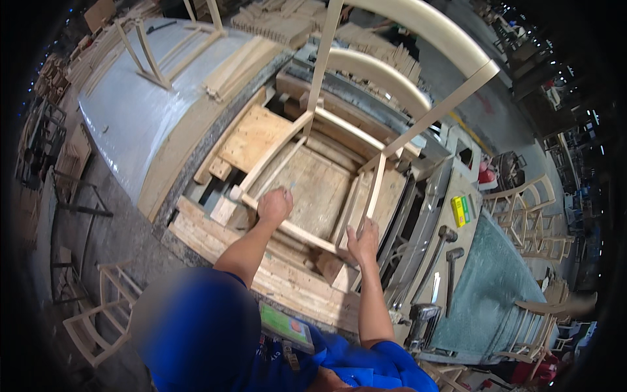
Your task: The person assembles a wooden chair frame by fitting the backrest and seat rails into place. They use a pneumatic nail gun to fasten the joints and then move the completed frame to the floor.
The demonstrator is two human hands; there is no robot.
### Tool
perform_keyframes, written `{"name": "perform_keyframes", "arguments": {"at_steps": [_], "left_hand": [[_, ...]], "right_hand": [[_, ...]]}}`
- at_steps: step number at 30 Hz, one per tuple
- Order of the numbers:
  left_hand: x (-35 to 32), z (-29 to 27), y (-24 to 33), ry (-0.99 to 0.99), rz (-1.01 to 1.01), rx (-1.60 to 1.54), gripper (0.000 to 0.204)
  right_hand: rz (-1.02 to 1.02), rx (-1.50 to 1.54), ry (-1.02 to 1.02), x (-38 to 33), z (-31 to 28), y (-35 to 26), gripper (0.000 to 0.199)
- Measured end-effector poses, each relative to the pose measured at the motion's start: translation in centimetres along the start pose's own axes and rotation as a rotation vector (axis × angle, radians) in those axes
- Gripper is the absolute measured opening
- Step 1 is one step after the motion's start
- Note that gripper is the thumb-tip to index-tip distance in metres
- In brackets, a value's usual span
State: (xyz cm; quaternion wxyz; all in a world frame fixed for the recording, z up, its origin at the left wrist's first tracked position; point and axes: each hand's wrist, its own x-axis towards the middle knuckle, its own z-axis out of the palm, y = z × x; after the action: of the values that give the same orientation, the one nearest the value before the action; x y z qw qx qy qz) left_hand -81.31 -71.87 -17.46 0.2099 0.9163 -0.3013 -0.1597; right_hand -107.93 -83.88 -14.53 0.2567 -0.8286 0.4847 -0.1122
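A pale wooden chair frame [308,236] without a seat rests on a wooden jig [199,221], its curved backrest [418,23] rising on the far side. Over the front rail, near its left corner, my left hand [274,205] is closed with the fingers curled together. Something small may be pinched at its fingertips, too fine to make out. My right hand [364,240] grips the chair frame at the front right corner, thumb on the inner side and fingers around the outside. Inside the frame a worn plywood board [310,189] shows.
Two mallets [448,234] and a yellow-green box [460,211] lie on the bench to the right. A power tool [424,317] sits nearer me. At the left, a plastic-covered table [130,111] carries chair parts. More chair frames [101,313] stand on the floor around.
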Motion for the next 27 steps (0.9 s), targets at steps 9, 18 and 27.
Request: {"name": "perform_keyframes", "arguments": {"at_steps": [9,18,27], "left_hand": [[0.6,0.4,0.1,-0.091,0.008,-0.002,0.033],[1.7,1.1,0.4,-0.202,-0.02,0.034,0.034],[1.9,1.6,0.3,-0.257,-0.018,0.09,0.034]], "right_hand": [[-0.279,0.133,-0.04,-3.3,2.6,-6.0,0.045],[0.37,-0.044,-0.176,1.0,10.1,-9.8,0.054],[0.404,-0.127,-0.219,1.6,11.1,-10.0,0.049]]}}
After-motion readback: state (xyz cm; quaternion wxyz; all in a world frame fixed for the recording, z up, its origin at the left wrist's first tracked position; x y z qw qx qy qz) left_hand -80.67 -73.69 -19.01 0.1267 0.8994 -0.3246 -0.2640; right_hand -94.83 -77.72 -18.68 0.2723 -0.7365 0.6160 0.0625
